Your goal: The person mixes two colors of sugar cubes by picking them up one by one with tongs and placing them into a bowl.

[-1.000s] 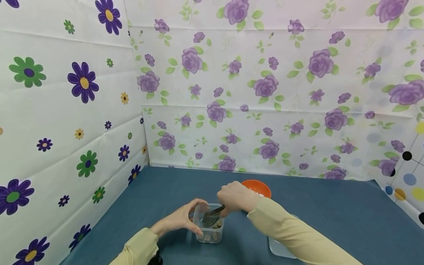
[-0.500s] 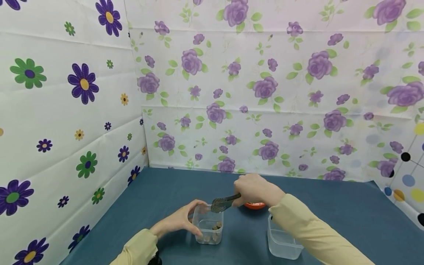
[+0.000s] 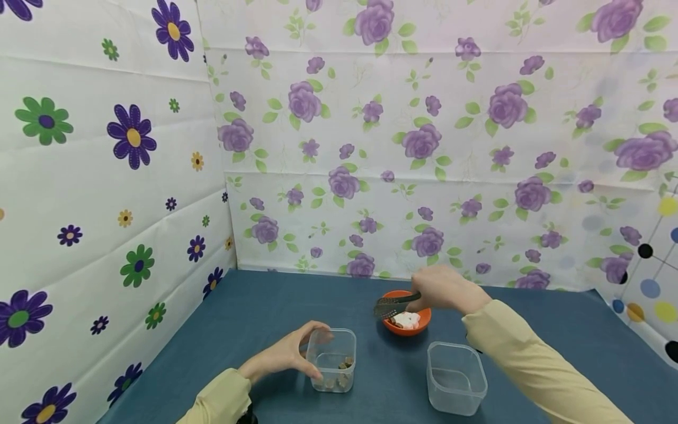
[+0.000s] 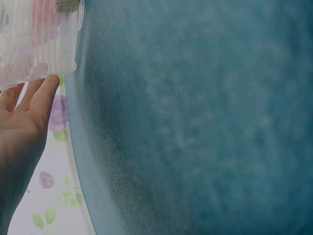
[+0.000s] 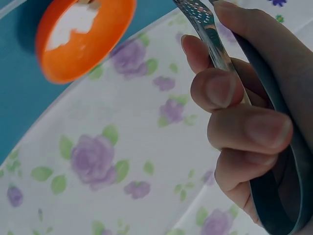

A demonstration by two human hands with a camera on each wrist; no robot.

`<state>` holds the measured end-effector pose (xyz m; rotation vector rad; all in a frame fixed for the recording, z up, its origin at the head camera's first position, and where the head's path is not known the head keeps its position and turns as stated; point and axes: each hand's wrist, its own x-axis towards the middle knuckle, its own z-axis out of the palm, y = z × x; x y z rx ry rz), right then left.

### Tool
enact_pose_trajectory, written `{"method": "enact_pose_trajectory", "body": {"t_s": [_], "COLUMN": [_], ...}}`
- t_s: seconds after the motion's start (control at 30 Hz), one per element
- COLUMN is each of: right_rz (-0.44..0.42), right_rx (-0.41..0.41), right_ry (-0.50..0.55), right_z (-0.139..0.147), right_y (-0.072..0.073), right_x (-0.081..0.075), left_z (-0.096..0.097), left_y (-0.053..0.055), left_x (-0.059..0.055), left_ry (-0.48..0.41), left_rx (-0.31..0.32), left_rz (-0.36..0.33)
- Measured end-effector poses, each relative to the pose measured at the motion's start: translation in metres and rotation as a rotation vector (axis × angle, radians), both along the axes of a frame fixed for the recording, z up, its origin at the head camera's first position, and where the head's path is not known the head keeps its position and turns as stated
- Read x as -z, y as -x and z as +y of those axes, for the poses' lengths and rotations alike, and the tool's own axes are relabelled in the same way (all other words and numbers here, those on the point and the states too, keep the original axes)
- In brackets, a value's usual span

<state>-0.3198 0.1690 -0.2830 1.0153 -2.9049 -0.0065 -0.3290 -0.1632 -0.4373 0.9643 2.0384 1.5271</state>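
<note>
In the head view my left hand holds a clear square plastic container, thumb at the near side and fingers around the back. Several small brown chunks lie in its right part. Dark tongs with perforated heads are in my right hand, fingers wrapped around the arms, as the right wrist view also shows. The heads overlap the left rim of an orange bowl. White pieces and some brown ones are in the bowl.
A second clear plastic container stands at the right, below my right forearm. Blue-green cloth covers the table. Flowered sheets rise along its back and left sides.
My right hand has lifted the tongs out of the left container and carried them right to the orange bowl. The bowl and right container are more exposed. My left hand stays at its container.
</note>
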Motion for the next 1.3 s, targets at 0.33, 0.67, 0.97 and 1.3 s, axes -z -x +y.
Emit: {"method": "enact_pose_trajectory", "body": {"t_s": [0.33, 0.67, 0.97, 1.3], "right_rz": [0.087, 0.089, 0.092, 0.09], "right_rx": [0.085, 0.098, 0.115, 0.125], "right_ry": [-0.056, -0.08, -0.089, -0.086], "right_z": [0.025, 0.032, 0.033, 0.03], "right_y": [0.009, 0.012, 0.015, 0.012], "right_x": [0.006, 0.012, 0.013, 0.009], "left_z": [0.0, 0.0, 0.0, 0.0], "left_y": [-0.001, -0.001, 0.0, -0.001], "left_x": [0.0, 0.001, 0.0, -0.002], "left_ry": [-0.011, -0.015, -0.004, 0.002], "left_rx": [0.007, 0.012, 0.013, 0.009], "left_rz": [-0.007, -0.016, -0.008, -0.009]}}
